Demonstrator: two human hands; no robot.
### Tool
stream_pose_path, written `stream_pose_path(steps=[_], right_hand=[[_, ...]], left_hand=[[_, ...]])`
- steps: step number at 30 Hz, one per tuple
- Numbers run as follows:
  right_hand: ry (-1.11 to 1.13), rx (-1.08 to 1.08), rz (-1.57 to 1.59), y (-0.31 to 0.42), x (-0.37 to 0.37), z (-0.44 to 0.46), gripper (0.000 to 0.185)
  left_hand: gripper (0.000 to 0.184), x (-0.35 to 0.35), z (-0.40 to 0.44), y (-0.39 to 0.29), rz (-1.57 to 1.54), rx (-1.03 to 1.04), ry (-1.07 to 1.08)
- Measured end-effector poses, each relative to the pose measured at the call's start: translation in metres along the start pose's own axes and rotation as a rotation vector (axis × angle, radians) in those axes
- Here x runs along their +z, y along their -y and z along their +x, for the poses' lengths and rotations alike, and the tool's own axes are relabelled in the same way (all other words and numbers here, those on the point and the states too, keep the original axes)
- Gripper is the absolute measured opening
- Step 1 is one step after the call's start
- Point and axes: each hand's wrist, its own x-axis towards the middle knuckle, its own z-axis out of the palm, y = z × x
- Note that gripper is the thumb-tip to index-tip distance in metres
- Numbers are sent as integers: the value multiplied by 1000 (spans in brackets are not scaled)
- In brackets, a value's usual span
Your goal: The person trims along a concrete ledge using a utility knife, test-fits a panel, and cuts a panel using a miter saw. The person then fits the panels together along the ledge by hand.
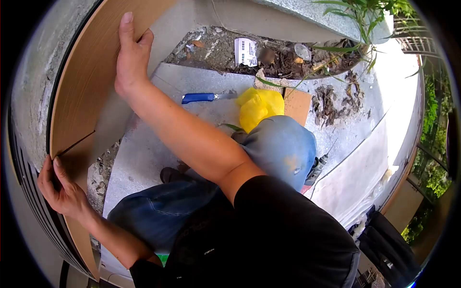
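A tall wood-grain panel (89, 72) stands at the left, along a grey wall with a dark edge strip. My right hand (132, 60) is at the panel's upper part, thumb stretched along its face and the other fingers mostly hidden. Lower down, my left hand (60, 189) pinches the panel's left edge, thumb and fingertips close to a dark slanting seam. On the grey floor slab beyond my forearm lies a blue utility knife (198, 98). Its tip is near a crumpled yellow plastic bag (259, 108).
A brown flat board (297, 105) lies past my knee, with a drill-like tool (317, 169) beside it. Dirt and a white printed paper (246, 52) fill the strip under the stone ledge (307, 14). A black bag (389, 249) sits lower right.
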Motion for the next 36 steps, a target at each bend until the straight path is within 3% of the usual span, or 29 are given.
stream_pose_path(steps=[11,19,21,27,36], right_hand=[[-37,59,46,4,0,-5,87],[-18,45,99,-3,-1,-3,80],[-27,50,80,-3,-3,-1,76],[192,136,32,4,-5,-3,73],[138,175,-10,19,18,-19,67]], left_hand=[[14,-1,5,-4,74,94,21],[17,3,1,-12,-1,7,-23],[22,4,-2,-14,-56,-98,-34],[59,-8,10,-12,72,62,-77],[63,-10,10,0,170,73,-87]])
